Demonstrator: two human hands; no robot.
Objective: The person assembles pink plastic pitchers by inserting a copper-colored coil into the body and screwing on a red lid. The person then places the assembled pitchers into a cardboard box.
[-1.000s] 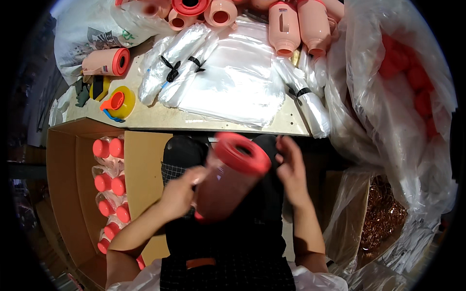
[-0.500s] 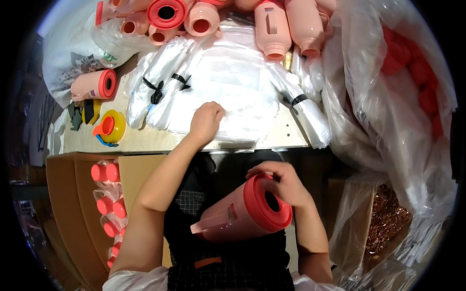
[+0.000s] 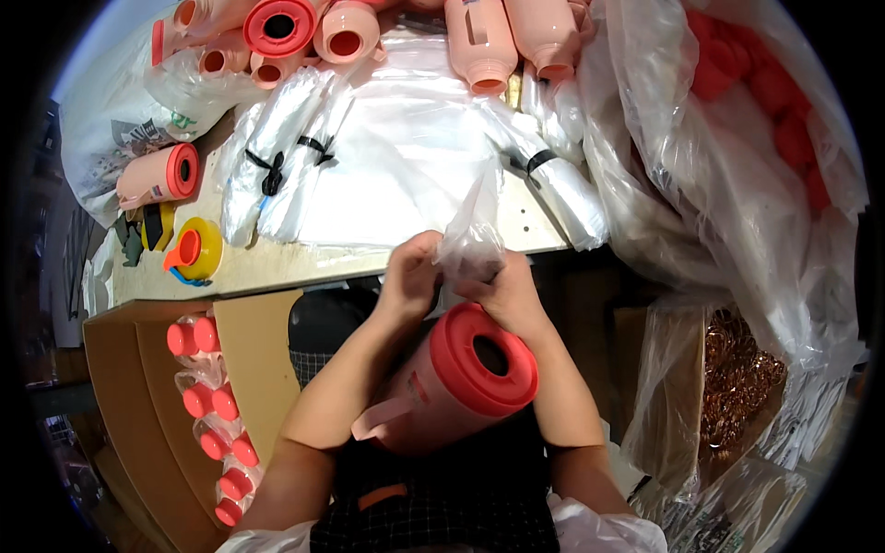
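Note:
My left hand and my right hand are both closed on a clear plastic bag, which is pulled up at the table's near edge. Part of the bag is bunched between the hands, and its top end points toward the far side. Beneath my hands, a pink thermos jug casing lies tilted in my lap. Its red rim, with a dark round opening, faces up and to the right, and its handle sticks out at the lower left. Neither hand grips the casing; my right wrist is close to its rim.
Flat clear bags cover the table, with tied bag bundles beside them. More pink casings lie at the back. A yellow tape roll sits at left. A carton holds red-capped items; another holds coppery strands.
My left hand has come back from the bag stack toward my lap with a bag. My right hand has left the casing's rim and taken hold of the bag too.

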